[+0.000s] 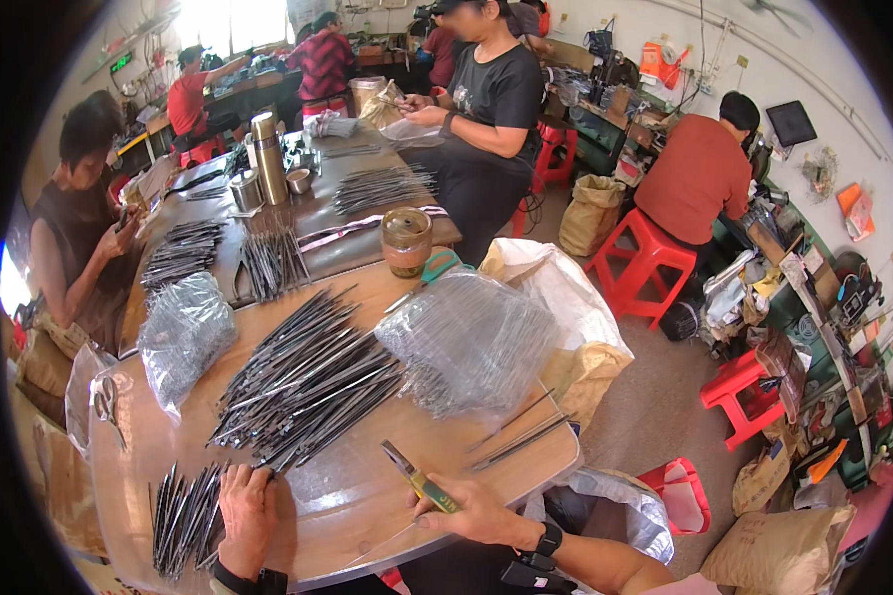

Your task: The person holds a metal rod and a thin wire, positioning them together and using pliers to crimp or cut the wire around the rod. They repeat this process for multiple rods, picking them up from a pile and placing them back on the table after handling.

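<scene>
My right hand point(471, 514) is closed round a hand tool with a green-and-yellow handle point(435, 491) and a narrow metal head; it looks like pliers. A thin pale rod point(382, 545) slants down from beside that hand. My left hand point(247, 506) has its fingers curled at the edge of a small pile of thin dark metal rods point(181, 521). What lies under those fingers is hidden. Just beyond is a larger heap of the same rods point(308, 382). A few separate rods point(521, 439) lie toward the table's right edge.
Clear plastic bags point(471, 337) point(187, 332) lie on the wooden table point(337, 526). Scissors point(106, 407) are at left, a brown glass jar point(407, 243) and green-handled scissors point(439, 266) farther back. Several people sit around. Red stools point(645, 258) and sacks point(789, 550) stand on the right.
</scene>
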The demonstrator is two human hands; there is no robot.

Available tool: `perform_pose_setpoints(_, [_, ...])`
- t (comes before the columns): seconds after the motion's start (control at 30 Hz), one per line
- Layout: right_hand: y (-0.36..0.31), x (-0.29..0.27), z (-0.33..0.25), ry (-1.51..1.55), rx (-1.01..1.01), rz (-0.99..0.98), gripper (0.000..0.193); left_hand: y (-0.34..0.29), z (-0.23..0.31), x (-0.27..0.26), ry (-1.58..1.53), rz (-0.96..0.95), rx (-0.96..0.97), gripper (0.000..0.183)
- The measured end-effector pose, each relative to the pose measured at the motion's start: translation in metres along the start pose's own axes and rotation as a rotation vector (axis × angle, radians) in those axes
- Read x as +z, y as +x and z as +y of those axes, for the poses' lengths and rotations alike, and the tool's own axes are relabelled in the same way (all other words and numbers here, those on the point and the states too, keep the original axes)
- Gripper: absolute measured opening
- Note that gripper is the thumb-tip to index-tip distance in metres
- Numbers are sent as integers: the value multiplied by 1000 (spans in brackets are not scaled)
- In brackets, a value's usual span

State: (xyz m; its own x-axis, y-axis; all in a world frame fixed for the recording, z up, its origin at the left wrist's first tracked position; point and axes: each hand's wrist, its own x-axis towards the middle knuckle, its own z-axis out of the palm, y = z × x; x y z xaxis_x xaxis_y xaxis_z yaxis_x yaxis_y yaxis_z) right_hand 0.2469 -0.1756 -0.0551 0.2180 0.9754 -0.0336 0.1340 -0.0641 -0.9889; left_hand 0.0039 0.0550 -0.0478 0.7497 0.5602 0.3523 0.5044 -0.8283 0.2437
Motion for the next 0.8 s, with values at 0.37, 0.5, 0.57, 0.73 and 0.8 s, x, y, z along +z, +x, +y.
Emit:
perform_pose_setpoints(0.37, [-1, 1, -3, 6, -12, 8, 23, -13, 5, -5, -193, 139, -45, 8])
perform_pose_setpoints(0.5, [0, 2, -6, 13, -49, 19, 16, -15, 19, -20, -239, 123, -116, 9])
perform_pose_setpoints(0.57, [0, 2, -7, 13, -49, 22, 16, -26, 14, -21, -458, 95, -378, 5])
perform_pose_setpoints(0.73, [-2, 3, -6, 6, -28, 38, 16, -43, 25, -25, -910, 101, -643, 3])
perform_pose_setpoints(0.8, [-2, 3, -8, 13, -28, 33, 16, -45, 40, -30, -1237, 111, -749, 7])
